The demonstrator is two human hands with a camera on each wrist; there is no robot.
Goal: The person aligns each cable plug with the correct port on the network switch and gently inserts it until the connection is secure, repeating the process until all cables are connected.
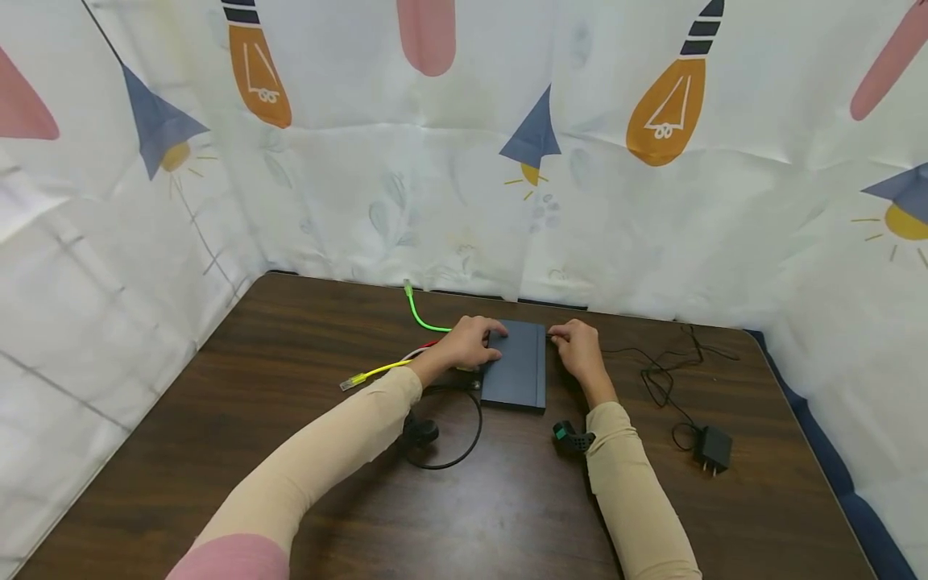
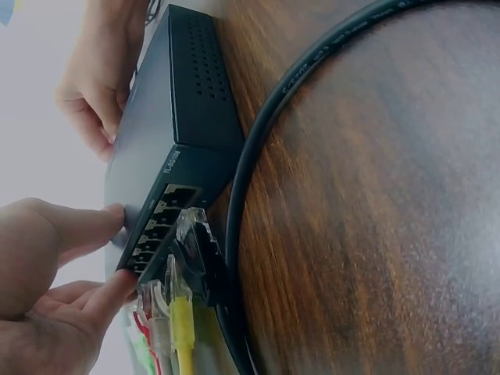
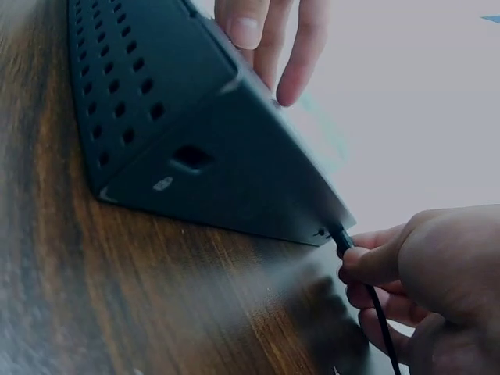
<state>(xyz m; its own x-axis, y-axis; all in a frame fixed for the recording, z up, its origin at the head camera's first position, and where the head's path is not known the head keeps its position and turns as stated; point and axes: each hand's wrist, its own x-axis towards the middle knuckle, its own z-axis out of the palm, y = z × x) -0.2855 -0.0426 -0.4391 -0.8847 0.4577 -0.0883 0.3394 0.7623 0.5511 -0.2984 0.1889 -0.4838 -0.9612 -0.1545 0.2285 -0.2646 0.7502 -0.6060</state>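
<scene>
A dark network switch [image 1: 513, 366] lies on the table between the hands, its row of ports [image 2: 152, 234] facing left. My left hand [image 1: 467, 342] rests with thumb and fingers on the switch's port-side edge, fingers fairly straight. At the opposite side, my right hand [image 1: 578, 350] pinches the thin black power plug [image 3: 342, 238], which is at the far end of the switch's back face; how deep it sits cannot be told. Beside the ports lie network cables with clear connectors: a yellow one [image 2: 181, 320], a black one [image 2: 205, 258], and a green one [image 1: 420, 321].
A black power adapter [image 1: 713, 449] with prongs lies on the right, its thin cord [image 1: 656, 374] tangled behind it. The black cable [image 1: 474, 439] loops in front of the left hand. A patterned curtain [image 1: 464, 201] stands behind the brown table [image 1: 471, 515].
</scene>
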